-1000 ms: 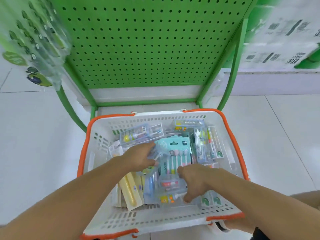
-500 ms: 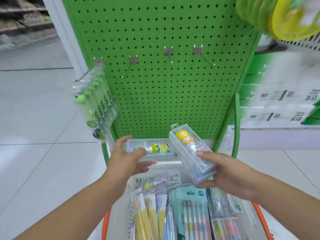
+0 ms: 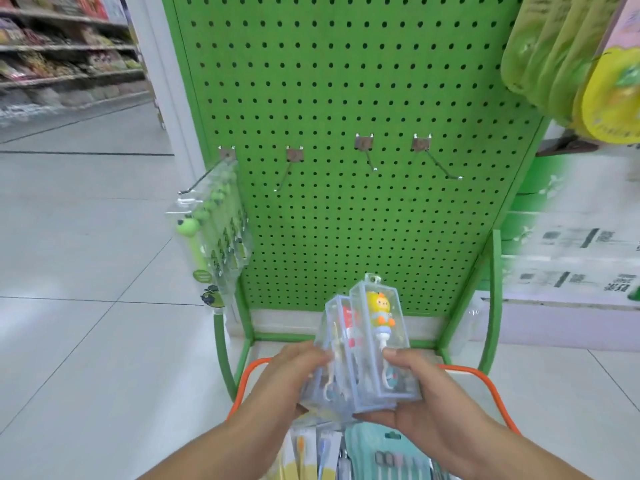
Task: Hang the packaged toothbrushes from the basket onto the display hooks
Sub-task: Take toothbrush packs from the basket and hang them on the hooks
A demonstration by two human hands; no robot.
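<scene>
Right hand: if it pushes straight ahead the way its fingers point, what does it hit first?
Probably the left hand: the right hand points left across the two clear plastic toothbrush boxes held between both. Depth is unclear.

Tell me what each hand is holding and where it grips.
Both grip clear toothbrush boxes at their lower ends: left hand the red-figure box, right hand the yellow-figure box.

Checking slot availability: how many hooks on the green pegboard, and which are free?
4, in one row across the pegboard. Leftmost hook carries green toothbrush packs. The other three are bare: second hook, third hook, rightmost hook. None appear hidden.
</scene>
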